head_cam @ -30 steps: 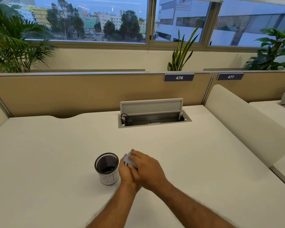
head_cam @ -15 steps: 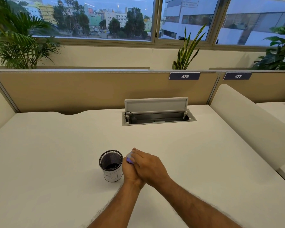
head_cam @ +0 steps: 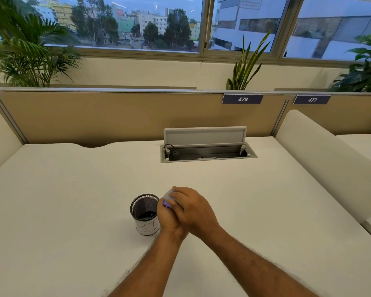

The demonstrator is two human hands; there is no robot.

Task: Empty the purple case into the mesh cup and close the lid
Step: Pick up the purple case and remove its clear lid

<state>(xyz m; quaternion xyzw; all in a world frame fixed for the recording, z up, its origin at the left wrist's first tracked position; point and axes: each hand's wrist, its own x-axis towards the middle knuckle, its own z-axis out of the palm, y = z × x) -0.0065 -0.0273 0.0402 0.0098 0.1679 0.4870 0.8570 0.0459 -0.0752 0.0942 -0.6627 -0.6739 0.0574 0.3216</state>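
A: From the head view, where is the purple case (head_cam: 167, 203)?

B: Clasped between both hands, just right of the mesh cup (head_cam: 145, 213), at about rim height. Only a purple edge and a pale top show.

A: And the grip?

B: The left hand (head_cam: 168, 217) cups it from below; the right hand (head_cam: 193, 209) lies over the top, fingers curled round it. Whether the lid is shut, I cannot tell.

A: The cup?

B: Upright on the white desk (head_cam: 73, 200), something dark at its bottom, a paper label on its side.

A: Beyond it?

B: An open cable tray (head_cam: 208, 152), well apart from the hands.
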